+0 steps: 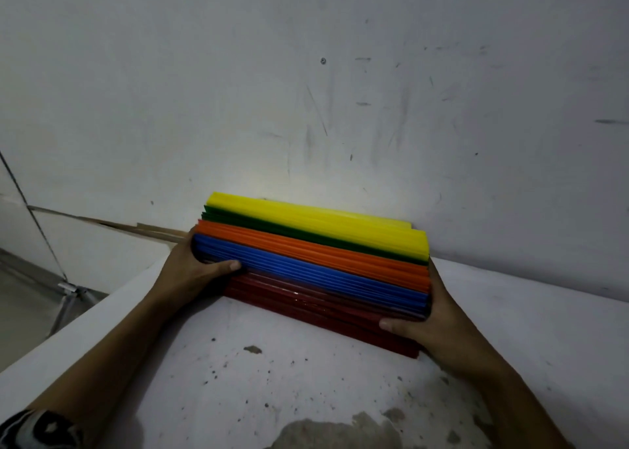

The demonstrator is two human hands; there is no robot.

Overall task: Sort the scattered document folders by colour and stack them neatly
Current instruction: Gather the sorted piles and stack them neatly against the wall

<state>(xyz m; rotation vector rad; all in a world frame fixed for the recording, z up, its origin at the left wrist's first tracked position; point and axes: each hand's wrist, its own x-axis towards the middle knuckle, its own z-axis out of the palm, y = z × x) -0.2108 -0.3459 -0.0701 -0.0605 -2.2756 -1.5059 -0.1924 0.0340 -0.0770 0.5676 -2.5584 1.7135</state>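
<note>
Left hand [195,270] and right hand [434,315] are gripping opposite ends of the folder stack [313,261], thumbs curling over, seemingly colour-banded yellow-green-orange-blue-red, on a white table [238,363].

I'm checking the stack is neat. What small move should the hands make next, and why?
Probably nudge the red folders back under the blue folders: left hand and right hand grip the stack at its ends, yet the red layer juts toward the camera.

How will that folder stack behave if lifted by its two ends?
Likely slippery: the red folders look glossy, so layers may slide apart. Probably sags mid-span, since the left hand and right hand grip only the ends. Thick stack: probably heavy.
</note>
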